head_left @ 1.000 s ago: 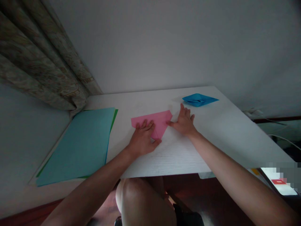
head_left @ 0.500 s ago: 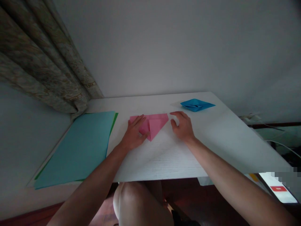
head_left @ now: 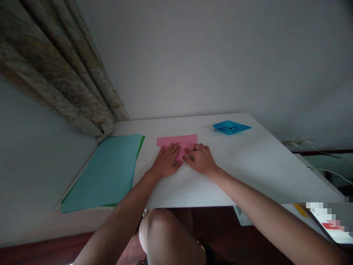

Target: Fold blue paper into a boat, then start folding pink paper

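A folded sheet of pink paper (head_left: 178, 140) lies on the white table in front of me, its straight edge at the back and its narrow part toward me. My left hand (head_left: 167, 161) rests flat across the paper's left and middle, fingers stretched and a little apart. At the lower right edge, my right hand (head_left: 202, 159) has its fingers curled, with thumb and forefinger closed at the paper's edge. Both hands cover the paper's lower part, so its tip is mostly hidden.
A blue folded paper boat shape (head_left: 230, 127) sits at the back right of the table (head_left: 248, 169). Stacked light-blue and green sheets (head_left: 107, 171) lie on the left. A patterned curtain (head_left: 79, 81) hangs at the left corner. My knee is below the front edge.
My right hand has moved left and toward me, from beside the paper onto its lower right edge. My left hand has shifted right, nearer the paper's middle. The view has tilted slightly.
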`<state>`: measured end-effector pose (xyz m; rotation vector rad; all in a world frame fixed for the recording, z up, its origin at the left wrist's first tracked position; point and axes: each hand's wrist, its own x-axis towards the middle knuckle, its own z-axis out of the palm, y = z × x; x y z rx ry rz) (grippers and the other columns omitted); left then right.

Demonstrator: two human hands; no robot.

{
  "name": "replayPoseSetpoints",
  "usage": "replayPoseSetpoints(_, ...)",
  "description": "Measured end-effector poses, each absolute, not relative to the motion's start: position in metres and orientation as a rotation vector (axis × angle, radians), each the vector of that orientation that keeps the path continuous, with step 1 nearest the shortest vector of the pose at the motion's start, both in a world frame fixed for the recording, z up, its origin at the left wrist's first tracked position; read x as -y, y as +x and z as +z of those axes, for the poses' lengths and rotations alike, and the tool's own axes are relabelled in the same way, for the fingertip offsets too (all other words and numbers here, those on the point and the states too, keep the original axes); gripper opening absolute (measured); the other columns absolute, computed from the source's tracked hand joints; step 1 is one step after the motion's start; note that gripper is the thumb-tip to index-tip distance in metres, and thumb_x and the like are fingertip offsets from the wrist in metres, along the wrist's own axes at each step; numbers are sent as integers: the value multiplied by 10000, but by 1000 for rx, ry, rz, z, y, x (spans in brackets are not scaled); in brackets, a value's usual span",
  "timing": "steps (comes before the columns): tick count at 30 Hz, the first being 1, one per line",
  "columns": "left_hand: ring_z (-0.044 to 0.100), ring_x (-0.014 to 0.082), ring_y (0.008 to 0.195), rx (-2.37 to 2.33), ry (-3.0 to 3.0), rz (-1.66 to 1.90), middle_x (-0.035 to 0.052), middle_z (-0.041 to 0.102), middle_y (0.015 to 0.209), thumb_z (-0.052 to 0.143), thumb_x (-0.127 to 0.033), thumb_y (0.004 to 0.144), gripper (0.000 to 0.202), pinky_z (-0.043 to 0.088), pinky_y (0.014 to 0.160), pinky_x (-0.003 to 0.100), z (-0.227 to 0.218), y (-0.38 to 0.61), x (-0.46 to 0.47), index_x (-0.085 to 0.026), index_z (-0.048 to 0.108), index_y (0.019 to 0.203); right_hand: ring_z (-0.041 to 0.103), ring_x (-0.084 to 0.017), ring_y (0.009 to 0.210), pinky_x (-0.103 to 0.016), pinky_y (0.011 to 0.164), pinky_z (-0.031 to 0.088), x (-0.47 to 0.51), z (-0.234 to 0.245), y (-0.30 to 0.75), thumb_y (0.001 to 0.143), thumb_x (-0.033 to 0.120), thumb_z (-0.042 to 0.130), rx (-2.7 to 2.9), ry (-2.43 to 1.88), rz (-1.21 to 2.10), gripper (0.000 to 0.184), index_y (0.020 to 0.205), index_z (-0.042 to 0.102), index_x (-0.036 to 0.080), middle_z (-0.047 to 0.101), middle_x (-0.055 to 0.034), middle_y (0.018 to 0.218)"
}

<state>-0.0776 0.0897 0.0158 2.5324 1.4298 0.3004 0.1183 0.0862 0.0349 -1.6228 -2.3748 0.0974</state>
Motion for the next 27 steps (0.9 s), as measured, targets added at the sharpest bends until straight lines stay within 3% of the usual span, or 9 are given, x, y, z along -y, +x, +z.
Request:
replayPoseSetpoints(4, 223, 242, 1507, -1495, 2550, 213, 84, 276, 1622, 205, -386, 1039, 550, 168, 1204, 554, 14, -74, -89, -180, 314, 1538, 548, -272, 991, -388, 856, 325, -85, 36, 118, 950, 442, 513, 2368, -1663, 78, 353, 1201, 720, 305, 642, -101, 973)
replayPoseSetpoints(9, 233, 256, 1503, -1540, 2585, 215, 66, 267, 1626, 252, -358, 1028, 541, 180, 1203, 558, 14, -73, -88, -210, 307, 1545, 539, -322, 1024, -424, 836, 329, -93, 38, 123, 996, 406, 403, 2244, -1923, -65, 403, 1250, 692, 284, 644, -161, 1033)
replayPoseSetpoints(13, 227, 288, 1503, -1565, 2569, 210, 72, 261, 1629, 288, -367, 1014, 559, 186, 1191, 595, 16, -73, -86, -213, 295, 1551, 535, -359, 1044, -452, 837, 342, -101, 40, 130, 1003, 357, 352, 2067, -2140, -140, 439, 1229, 686, 184, 621, -211, 1080)
replayPoseSetpoints(16, 213, 322, 1503, -1603, 2549, 225, 49, 250, 1635, 330, -411, 1003, 562, 169, 1174, 642, 17, -74, -86, -275, 305, 1547, 518, -357, 1057, -447, 854, 346, -101, 41, 132, 1002, 329, 348, 2046, -2119, -191, 469, 1345, 592, 120, 598, -228, 1110)
replayPoseSetpoints(18, 198, 342, 1504, -1624, 2530, 224, 29, 239, 1640, 357, -448, 994, 557, 170, 1159, 664, 18, -75, -86, -327, 319, 1537, 514, -331, 1048, -427, 867, 347, -98, 41, 131, 1008, 342, 351, 2189, -1970, -170, 470, 1393, 563, 175, 599, -196, 1099)
replayPoseSetpoints(21, 189, 357, 1504, -1644, 2507, 223, 15, 237, 1642, 368, -488, 989, 547, 174, 1150, 672, 19, -76, -86, -376, 333, 1523, 518, -304, 1027, -410, 866, 351, -94, 40, 130, 1020, 385, 337, 2366, -1823, -112, 438, 1318, 640, 281, 609, -152, 1054)
replayPoseSetpoints(27, 202, 344, 1502, -1636, 2506, 226, 27, 238, 1642, 380, -478, 989, 558, 181, 1162, 648, 20, -77, -86, -346, 330, 1529, 542, -325, 1034, -428, 841, 354, -96, 40, 129, 1013, 322, 329, 2234, -2008, -156, 445, 1302, 654, 227, 629, -184, 1063)
